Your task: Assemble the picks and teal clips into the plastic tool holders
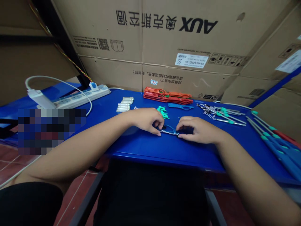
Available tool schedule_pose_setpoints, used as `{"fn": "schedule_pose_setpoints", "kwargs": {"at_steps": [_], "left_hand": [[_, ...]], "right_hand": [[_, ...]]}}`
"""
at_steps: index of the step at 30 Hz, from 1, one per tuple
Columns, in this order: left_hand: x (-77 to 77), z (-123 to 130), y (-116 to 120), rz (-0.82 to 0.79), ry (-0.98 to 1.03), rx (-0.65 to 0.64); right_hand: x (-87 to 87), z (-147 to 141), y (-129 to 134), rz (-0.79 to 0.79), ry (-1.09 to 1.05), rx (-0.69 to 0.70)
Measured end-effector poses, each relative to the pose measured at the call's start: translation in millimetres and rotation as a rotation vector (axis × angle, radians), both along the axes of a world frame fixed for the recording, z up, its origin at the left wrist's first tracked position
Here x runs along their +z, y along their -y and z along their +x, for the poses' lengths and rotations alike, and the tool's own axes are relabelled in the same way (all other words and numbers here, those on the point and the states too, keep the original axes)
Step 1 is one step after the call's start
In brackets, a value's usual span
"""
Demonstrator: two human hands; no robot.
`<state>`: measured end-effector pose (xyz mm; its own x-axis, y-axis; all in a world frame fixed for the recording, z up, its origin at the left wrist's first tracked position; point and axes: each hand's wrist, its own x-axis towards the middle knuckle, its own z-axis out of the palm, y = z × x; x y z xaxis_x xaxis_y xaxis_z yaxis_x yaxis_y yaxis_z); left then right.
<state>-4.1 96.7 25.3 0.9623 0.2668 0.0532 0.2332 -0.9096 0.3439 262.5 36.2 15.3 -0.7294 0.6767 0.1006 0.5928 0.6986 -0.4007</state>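
Observation:
Above the blue table (145, 147), my left hand (150, 121) pinches one end of a thin white wire (169, 132) between thumb and fingers. My right hand (195, 129) is closed on the other end, its thumb and fingertips near each other. A blue looped piece (169, 128) lies between the two hands, along the wire; its ends are hidden by my fingers. Just behind my left hand is a small pile of green clips (162, 112). Silvery cylinders (124, 105) lie in rows behind my left forearm.
Orange plastic handles (167, 95) and one blue handle (180, 106) lie at the back. To the right are wired metal rods (221, 114) and blue handles with rods (279, 144). A power strip (82, 96) with a white plug and cable sits left. Large cardboard (141, 40) stands behind.

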Motion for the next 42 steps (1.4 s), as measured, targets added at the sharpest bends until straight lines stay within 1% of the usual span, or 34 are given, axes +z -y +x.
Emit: {"fn": "schedule_pose_setpoints", "kwargs": {"at_steps": [5,10,15,20,25,30,35,37,40,42], "left_hand": [[-5.6,4.5,-0.1,0.044,-0.030,-0.010],[2.3,3.3,4.7,0.083,0.054,0.007],[10.1,5.7,14.7,0.064,0.105,0.009],[12.1,8.7,21.4,0.094,0.190,0.073],[12.8,8.6,23.9,0.037,0.177,0.015],[10.1,7.1,21.8,0.048,0.096,-0.011],[7.4,4.6,17.1,0.030,0.013,-0.044],[4.8,6.5,17.0,0.058,0.064,-0.030],[-1.8,13.2,19.0,0.147,0.179,0.021],[-6.4,18.0,20.7,0.168,0.195,0.036]], "right_hand": [[-3.5,-1.9,3.7,0.038,0.033,0.008],[-4.3,-2.0,4.2,0.033,0.062,-0.023],[0.7,5.9,5.2,0.005,0.037,-0.064],[4.3,9.4,5.2,0.007,0.001,-0.018],[1.1,12.1,2.6,-0.033,0.044,-0.023],[-1.9,13.8,0.2,-0.045,0.066,-0.032],[0.8,11.8,2.5,-0.032,0.029,-0.033],[2.4,10.7,4.1,-0.017,-0.001,-0.028],[3.9,8.6,6.3,0.016,-0.055,-0.014],[4.3,7.1,7.5,0.031,-0.080,0.001]]}}
